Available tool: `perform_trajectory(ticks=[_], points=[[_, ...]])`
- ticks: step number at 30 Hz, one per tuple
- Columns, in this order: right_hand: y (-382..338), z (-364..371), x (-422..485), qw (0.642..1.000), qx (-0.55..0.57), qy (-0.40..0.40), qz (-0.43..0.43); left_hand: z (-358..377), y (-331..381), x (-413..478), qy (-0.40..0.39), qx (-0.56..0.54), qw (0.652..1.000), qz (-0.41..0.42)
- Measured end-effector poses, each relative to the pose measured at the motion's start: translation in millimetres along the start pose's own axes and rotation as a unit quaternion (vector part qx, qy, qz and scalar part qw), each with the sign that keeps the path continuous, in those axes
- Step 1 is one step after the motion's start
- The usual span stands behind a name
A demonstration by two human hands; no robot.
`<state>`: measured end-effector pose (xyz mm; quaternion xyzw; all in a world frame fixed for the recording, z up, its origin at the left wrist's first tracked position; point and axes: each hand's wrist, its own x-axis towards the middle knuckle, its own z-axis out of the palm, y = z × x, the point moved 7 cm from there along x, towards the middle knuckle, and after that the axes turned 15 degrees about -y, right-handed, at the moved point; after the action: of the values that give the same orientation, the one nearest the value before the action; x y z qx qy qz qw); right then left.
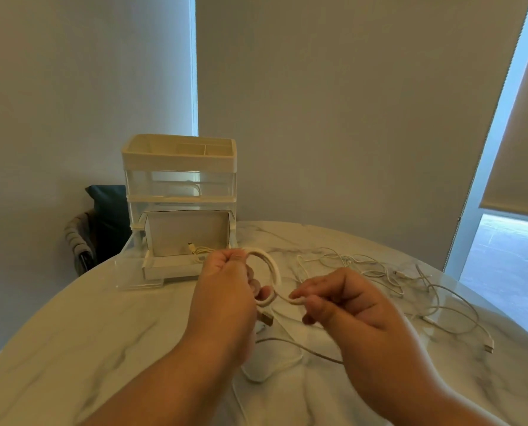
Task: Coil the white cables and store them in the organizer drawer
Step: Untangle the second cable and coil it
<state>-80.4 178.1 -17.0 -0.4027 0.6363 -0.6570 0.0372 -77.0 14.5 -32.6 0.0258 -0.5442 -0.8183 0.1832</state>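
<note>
Head view, the only one. Partway through the job, by the look of it. Already lying in the open bottom drawer point(167, 267) of the organizer point(179, 179), at the far left side of the tabletop point(72, 348): one white cable point(199, 249), looking bundled up, with a small plug point(190, 243) poking up.

In the making right now, held up above the middle of the tabletop: a coil point(273, 272) of thick white cable point(282, 298). Left hand point(226, 284) curled round the coil, thumb on top, fingers point(258, 290) hooked through the ring. Right hand point(342, 302) pinching the loose part of the same cable, fingers point(301, 293) pressed together on it, just beside the coil. Probably feeding in the next loop.

Left to do: finish this coil, put it in the drawer, then do the same with the messy pile of thin white cables point(379, 272) spread over the right side of the tabletop, out to a grey plug point(488, 348) near the right edge. Then most likely push the drawer shut.

Hard to tell: how many cables in the pile, all tangled together. Hard to make out too: a white rounded thing point(256, 375) under the wrists toward the front edge, maybe a charger or a mouse, half hidden by the left arm. A brownish plug point(265, 318) hanging below the left hand, blurry. Part of the coil hidden behind the left hand. Upper clear drawers point(179, 182) blurry, with something pale maybe inside the top one; cannot say what
</note>
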Motion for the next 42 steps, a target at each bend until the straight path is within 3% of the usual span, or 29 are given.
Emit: perform_trajectory(ticks=[2,5,9,14,17,19,23,28,34,37,42], points=[[4,2,1,0.991,0.129,-0.014,0.021,-3,3,3,0.014,-0.067,0.998,-0.009],[14,-2,2,0.968,0.242,0.035,0.056,-3,6,3,0.022,-0.078,0.997,0.003],[24,-13,4,0.958,0.260,0.105,0.066,-2,9,3,0.024,-0.055,0.998,0.028],[29,-25,5,0.973,0.178,0.128,0.079,-2,16,-1,0.019,-0.040,0.998,0.053],[17,-29,4,0.990,-0.069,0.082,0.087,-2,18,-2,0.016,-0.025,0.998,0.055],[11,-25,4,0.972,-0.212,0.039,0.089,-1,16,-3,0.011,-0.015,0.998,0.052],[8,-11,8,0.924,-0.374,-0.022,0.078,4,13,-8,0.003,0.003,0.999,0.054],[6,-2,7,0.915,-0.397,-0.032,0.071,6,11,-13,0.001,0.032,0.998,0.049],[0,7,8,0.959,-0.265,-0.049,0.093,20,6,-23,-0.037,0.080,0.995,0.042],[4,-4,6,0.962,-0.244,-0.010,0.125,24,3,-27,-0.048,0.132,0.989,0.040],[0,-27,11,0.900,-0.407,-0.041,0.150,19,2,-18,-0.081,0.256,0.963,0.001]])
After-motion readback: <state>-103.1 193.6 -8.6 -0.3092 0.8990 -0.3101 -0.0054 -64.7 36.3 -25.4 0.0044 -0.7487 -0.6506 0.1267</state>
